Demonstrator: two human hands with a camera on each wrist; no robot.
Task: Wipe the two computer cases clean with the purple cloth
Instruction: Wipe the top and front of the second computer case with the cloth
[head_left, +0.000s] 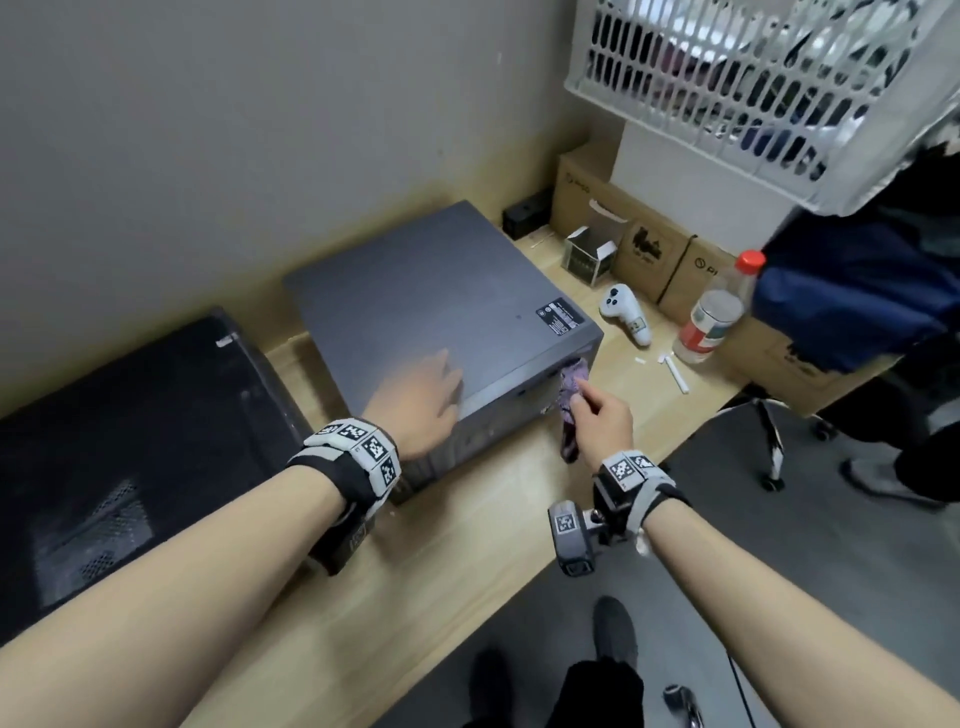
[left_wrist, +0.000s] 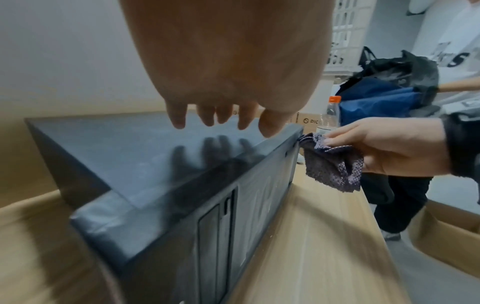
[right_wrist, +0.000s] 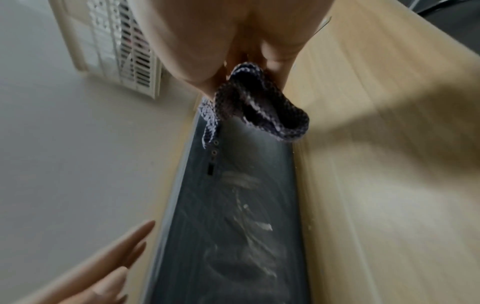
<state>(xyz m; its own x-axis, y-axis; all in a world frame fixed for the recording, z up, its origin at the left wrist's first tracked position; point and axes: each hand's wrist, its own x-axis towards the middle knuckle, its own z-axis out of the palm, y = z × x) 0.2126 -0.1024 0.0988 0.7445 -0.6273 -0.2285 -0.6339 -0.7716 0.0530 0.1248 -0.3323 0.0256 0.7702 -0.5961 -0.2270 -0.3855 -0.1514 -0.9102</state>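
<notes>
A grey computer case (head_left: 441, 301) lies flat on the wooden desk (head_left: 467, 545); a black case (head_left: 130, 441) lies to its left. My left hand (head_left: 421, 400) hovers with straight fingers just above the grey case's top (left_wrist: 145, 154), near its front edge. My right hand (head_left: 602, 415) pinches the purple cloth (head_left: 571, 395) against the front panel's right end. In the left wrist view the cloth (left_wrist: 335, 164) hangs from that hand (left_wrist: 376, 146) at the case's corner. The right wrist view shows the cloth (right_wrist: 254, 102) over the dusty, streaked front panel (right_wrist: 233, 226).
Right of the grey case lie a white controller (head_left: 623, 312), a red-capped bottle (head_left: 717, 312), small white bits and cardboard boxes (head_left: 649, 249). A white basket (head_left: 753, 78) hangs overhead at the right. A dark blue bag (head_left: 852, 291) and another person's legs stand at the right.
</notes>
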